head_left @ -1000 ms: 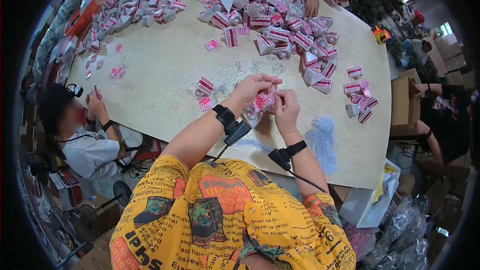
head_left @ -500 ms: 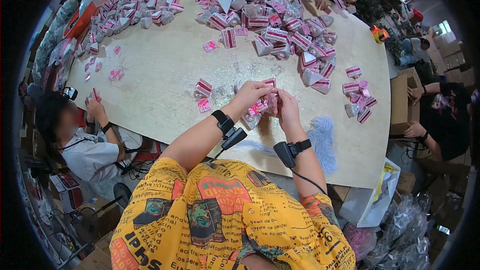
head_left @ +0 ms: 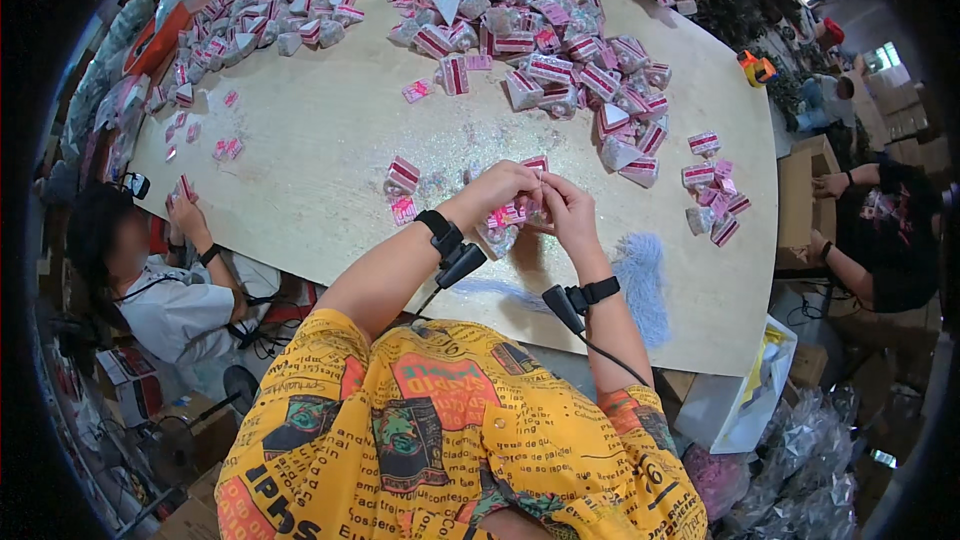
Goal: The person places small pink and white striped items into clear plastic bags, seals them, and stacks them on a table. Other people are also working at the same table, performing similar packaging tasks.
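Now the left hand [head_left: 500, 191] and the right hand [head_left: 570, 212] are close together over the near middle of the bench [head_left: 320, 140]. Each grip is closed, with the fingertips pinched at the top of a small clear bag [head_left: 499, 239] that has a pink card [head_left: 505, 215] on it. The bag hangs just under the left hand. A thin bit shows between the fingertips, but it is too small to tell what it is. Each wrist wears a black band with a black box on it. Just left of the hands lie a striped packet [head_left: 402, 176] and a loose pink tag [head_left: 403, 210]. Just right of the right wrist is a bunch of pale blue strings [head_left: 643, 290]. Shiny bits [head_left: 450, 150] are sprinkled on the wood past the left hand. A big pile of packets [head_left: 548, 68] sits at the far middle, another pile [head_left: 248, 22] is at the far left, and a small heap [head_left: 715, 180] is over on the right. At the left edge, a person in a white shirt [head_left: 175, 302] holds something small. On the right, a person in a black shirt [head_left: 895, 240] has hands on a brown box [head_left: 797, 205].
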The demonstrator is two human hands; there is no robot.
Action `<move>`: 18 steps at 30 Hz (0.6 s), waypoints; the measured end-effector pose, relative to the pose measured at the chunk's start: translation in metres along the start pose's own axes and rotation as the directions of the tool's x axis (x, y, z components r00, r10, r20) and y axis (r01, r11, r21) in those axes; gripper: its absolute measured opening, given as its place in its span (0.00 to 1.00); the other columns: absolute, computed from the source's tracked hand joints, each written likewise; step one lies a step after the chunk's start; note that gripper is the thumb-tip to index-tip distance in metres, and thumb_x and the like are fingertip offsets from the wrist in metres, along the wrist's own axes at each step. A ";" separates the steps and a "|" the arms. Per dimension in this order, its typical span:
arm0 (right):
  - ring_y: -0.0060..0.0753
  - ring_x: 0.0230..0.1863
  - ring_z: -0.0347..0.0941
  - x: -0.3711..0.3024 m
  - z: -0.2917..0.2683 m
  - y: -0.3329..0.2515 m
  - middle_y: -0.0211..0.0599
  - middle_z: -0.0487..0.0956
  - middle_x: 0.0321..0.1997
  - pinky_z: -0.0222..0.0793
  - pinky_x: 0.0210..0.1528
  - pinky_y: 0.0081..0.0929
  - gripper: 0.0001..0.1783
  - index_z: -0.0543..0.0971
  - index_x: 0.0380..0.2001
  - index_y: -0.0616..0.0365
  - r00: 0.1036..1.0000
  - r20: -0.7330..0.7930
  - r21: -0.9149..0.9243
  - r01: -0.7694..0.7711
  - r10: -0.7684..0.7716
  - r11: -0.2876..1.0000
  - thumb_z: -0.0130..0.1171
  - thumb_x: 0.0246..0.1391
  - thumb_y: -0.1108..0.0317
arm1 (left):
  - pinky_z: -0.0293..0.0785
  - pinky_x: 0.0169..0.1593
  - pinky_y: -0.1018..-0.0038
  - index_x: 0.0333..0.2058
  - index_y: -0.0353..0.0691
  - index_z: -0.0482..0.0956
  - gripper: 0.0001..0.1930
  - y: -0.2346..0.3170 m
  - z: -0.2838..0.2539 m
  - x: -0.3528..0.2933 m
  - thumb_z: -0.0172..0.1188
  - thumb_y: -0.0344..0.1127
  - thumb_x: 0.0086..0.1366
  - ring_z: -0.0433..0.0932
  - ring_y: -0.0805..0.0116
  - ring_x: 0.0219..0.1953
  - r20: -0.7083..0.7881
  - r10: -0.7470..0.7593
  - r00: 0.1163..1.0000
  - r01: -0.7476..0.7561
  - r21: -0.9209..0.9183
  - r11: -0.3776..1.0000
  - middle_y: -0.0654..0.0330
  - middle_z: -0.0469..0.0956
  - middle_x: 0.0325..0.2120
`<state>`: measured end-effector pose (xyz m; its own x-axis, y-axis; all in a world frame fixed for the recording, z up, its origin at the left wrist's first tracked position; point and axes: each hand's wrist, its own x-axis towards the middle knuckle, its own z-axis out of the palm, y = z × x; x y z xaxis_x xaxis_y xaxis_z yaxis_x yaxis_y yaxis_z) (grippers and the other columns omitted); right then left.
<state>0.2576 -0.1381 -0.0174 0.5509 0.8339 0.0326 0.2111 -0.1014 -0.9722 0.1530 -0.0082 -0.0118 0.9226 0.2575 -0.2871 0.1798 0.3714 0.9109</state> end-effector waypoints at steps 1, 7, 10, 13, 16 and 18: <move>0.15 0.18 0.66 0.001 -0.002 0.000 0.27 0.74 0.21 0.60 0.20 0.15 0.10 0.77 0.38 0.62 1.000 -0.002 -0.036 0.016 -0.016 0.999 0.50 0.55 0.73 | 0.66 0.30 0.82 0.24 0.34 0.77 0.08 0.000 0.000 -0.001 0.52 0.30 0.57 0.71 0.78 0.23 0.014 0.000 1.000 0.000 -0.010 1.000 0.63 0.76 0.21; 0.46 0.31 0.75 0.005 -0.003 -0.024 0.49 0.77 0.29 0.69 0.34 0.33 0.10 0.76 0.33 0.61 0.982 0.056 -0.374 0.187 -0.179 0.909 0.51 0.52 0.66 | 0.64 0.27 0.83 0.24 0.37 0.78 0.06 -0.001 0.011 -0.007 0.55 0.31 0.56 0.69 0.80 0.22 -0.073 0.050 0.996 -0.058 -0.109 0.992 0.65 0.76 0.21; 0.24 0.25 0.71 0.000 -0.012 -0.022 0.36 0.76 0.25 0.66 0.27 0.22 0.10 0.75 0.31 0.64 0.989 0.084 -0.337 0.145 -0.124 0.930 0.52 0.54 0.67 | 0.63 0.26 0.82 0.24 0.39 0.79 0.07 -0.007 0.018 -0.002 0.58 0.35 0.54 0.68 0.80 0.21 -0.094 0.063 0.994 -0.066 -0.033 0.997 0.69 0.73 0.18; 0.15 0.22 0.65 0.003 -0.021 -0.011 0.27 0.72 0.23 0.62 0.22 0.15 0.07 0.73 0.32 0.61 0.987 0.156 -0.222 0.010 0.026 0.975 0.48 0.57 0.70 | 0.63 0.22 0.78 0.19 0.38 0.79 0.06 -0.018 0.018 0.009 0.59 0.33 0.47 0.69 0.77 0.18 -0.111 0.122 0.986 -0.115 0.065 0.991 0.65 0.74 0.15; 0.15 0.22 0.65 0.007 -0.018 -0.005 0.26 0.72 0.23 0.62 0.22 0.15 0.07 0.73 0.30 0.62 0.974 0.227 -0.003 -0.020 0.020 1.000 0.48 0.58 0.70 | 0.65 0.22 0.76 0.18 0.35 0.80 0.06 -0.036 0.008 0.019 0.56 0.31 0.46 0.71 0.74 0.17 -0.092 0.304 0.948 -0.279 0.211 0.937 0.60 0.75 0.14; 0.15 0.21 0.65 0.009 -0.014 -0.009 0.27 0.72 0.22 0.62 0.22 0.15 0.08 0.73 0.28 0.62 0.969 0.246 0.116 -0.059 0.029 0.992 0.48 0.57 0.70 | 0.66 0.22 0.75 0.18 0.36 0.80 0.06 -0.034 0.005 0.019 0.56 0.31 0.46 0.72 0.72 0.17 -0.121 0.274 0.954 -0.229 0.295 0.928 0.59 0.76 0.14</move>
<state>0.2726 -0.1372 -0.0055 0.3413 0.9385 -0.0532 0.0835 -0.0867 -0.9927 0.1662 -0.0207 -0.0462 0.8882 0.4555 -0.0601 0.0559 0.0227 0.9982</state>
